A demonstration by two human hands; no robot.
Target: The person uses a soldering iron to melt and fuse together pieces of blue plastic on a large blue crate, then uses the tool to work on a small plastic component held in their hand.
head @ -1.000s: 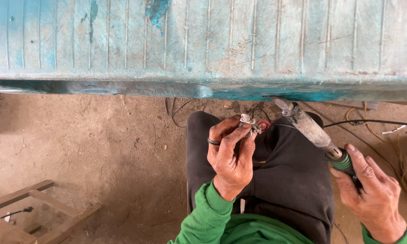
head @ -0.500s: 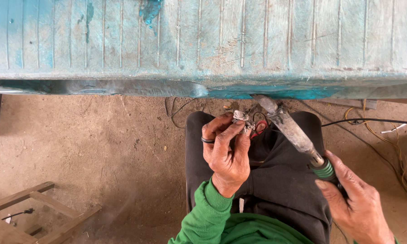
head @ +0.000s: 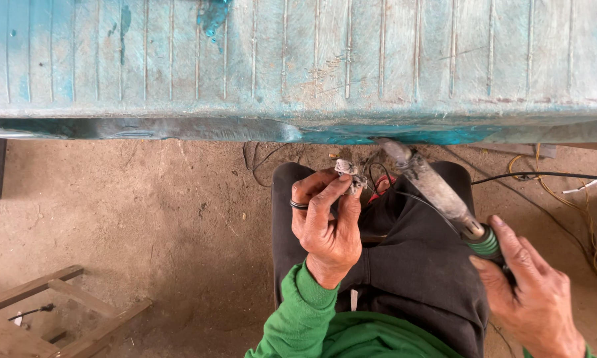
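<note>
Bare dirt floor (head: 146,232) fills the lower part of the head view, crossed at the top by a worn, ribbed turquoise panel (head: 298,59), with a wooden frame (head: 40,311) at lower left and loose wires (head: 557,182) at right. Over the person's dark-trousered lap, the left hand (head: 325,225), in a green sleeve (head: 298,311), pinches a small grey metal part (head: 347,169) between thumb and fingertips just below the panel's edge. Right hand (head: 530,292) is clenched around the green grip of a dust-coated power tool (head: 437,192), whose tip lies against the panel's lower edge, just beside the metal part.
</note>
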